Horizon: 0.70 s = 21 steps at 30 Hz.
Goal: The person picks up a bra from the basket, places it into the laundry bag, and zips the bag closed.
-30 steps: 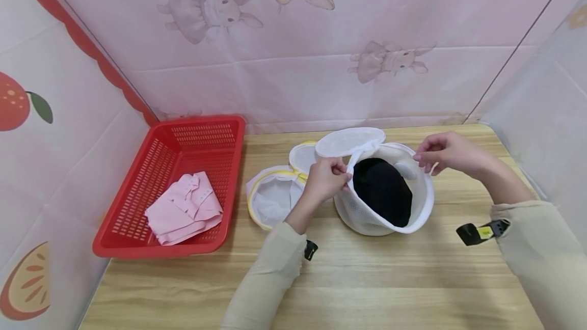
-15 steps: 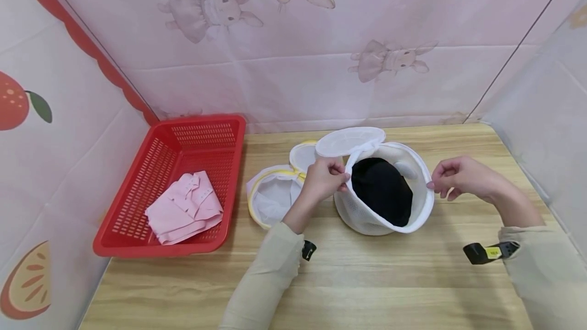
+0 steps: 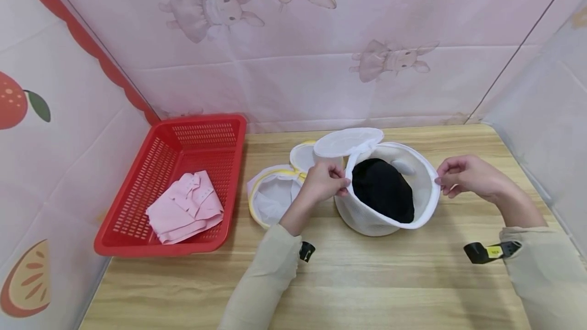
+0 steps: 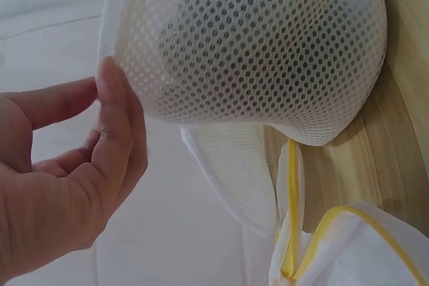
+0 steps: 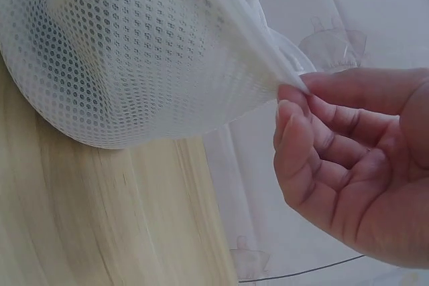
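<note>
A white mesh laundry bag (image 3: pixel 362 218) stands on the table with its round lid (image 3: pixel 346 141) folded back at the far left. Inside lies a black cloth item (image 3: pixel 382 190), possibly a cap, beside a small white rounded piece (image 3: pixel 403 167). My left hand (image 3: pixel 323 181) pinches the bag's rim on the left between thumb and fingers. On the opposite side my right hand (image 3: pixel 472 177) pinches the rim and pulls it outward; in the right wrist view the mesh is drawn to a point at the fingertips (image 5: pixel 291 98).
Left of the bag lies a smaller white mesh bag with yellow trim (image 3: pixel 272 200), its lid (image 3: pixel 302 157) open. A red plastic basket (image 3: pixel 103 228) with folded pink clothing (image 3: pixel 185 208) stands at the table's left. A printed curtain (image 3: pixel 293 90) hangs behind the wooden table (image 3: pixel 367 279).
My right hand has come down along the rim from the back right to the right side and now pinches it, drawing the edge slightly outward. The left hand has stayed at the left rim.
</note>
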Each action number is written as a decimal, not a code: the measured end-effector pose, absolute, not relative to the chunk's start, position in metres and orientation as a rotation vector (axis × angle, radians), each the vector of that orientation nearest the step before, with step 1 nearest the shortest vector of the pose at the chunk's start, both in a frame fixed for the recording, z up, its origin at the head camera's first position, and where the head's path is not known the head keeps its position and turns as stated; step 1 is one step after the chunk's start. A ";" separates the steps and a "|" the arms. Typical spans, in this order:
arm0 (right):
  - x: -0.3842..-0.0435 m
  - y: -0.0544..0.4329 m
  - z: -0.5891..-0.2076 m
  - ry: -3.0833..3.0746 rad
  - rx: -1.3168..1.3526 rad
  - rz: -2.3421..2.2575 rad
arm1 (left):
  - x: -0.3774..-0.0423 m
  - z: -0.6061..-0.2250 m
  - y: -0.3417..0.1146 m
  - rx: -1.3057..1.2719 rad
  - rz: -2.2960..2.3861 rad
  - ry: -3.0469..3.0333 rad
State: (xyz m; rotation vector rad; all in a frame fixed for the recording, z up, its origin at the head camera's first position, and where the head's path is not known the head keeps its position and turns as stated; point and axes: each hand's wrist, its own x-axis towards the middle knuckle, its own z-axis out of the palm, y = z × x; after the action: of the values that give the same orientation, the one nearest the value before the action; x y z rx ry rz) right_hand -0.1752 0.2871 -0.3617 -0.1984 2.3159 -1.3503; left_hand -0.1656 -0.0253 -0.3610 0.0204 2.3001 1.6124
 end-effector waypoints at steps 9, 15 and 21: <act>-0.175 0.288 -0.365 2.344 -0.195 -1.336 | -0.179 -0.371 -0.036 -0.040 1.789 2.057; -0.175 0.288 -0.367 2.356 -0.196 -1.335 | -0.199 -0.392 -0.041 -0.253 1.877 2.016; -0.173 0.289 -0.368 2.365 -0.202 -1.327 | -0.214 -0.407 -0.042 -0.393 2.027 1.948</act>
State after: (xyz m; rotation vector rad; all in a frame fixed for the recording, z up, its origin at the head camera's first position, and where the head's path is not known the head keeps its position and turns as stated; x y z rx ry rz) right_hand -0.1733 0.2890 -0.3680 -0.2024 2.3652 -1.3270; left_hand -0.2140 -0.0423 -0.4074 -0.3928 1.9482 2.0272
